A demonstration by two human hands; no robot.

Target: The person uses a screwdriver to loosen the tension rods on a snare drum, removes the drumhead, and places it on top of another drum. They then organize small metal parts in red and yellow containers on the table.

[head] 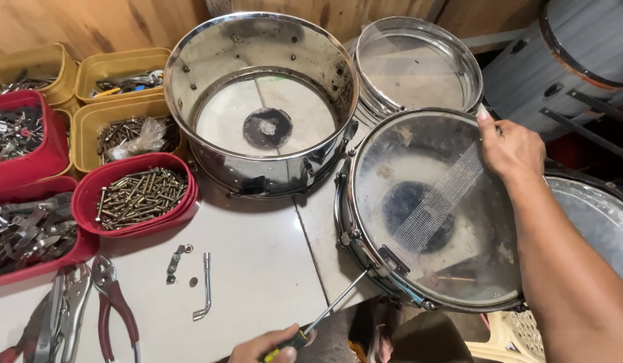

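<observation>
A chrome snare drum lies bottom-up at the table's right edge, its clear head showing a strip of snare wires. My right hand rests on the drum's far rim, fingers curled over it. At the bottom edge of the view my left hand grips a screwdriver with a yellow-and-black handle. Its tip touches the drum's near side by the snare fitting.
An empty chrome drum shell stands behind on the white table. A clear drum head hoop lies behind the snare. Red and yellow tubs of screws and parts sit left. Pliers, a drum key and small parts lie in front.
</observation>
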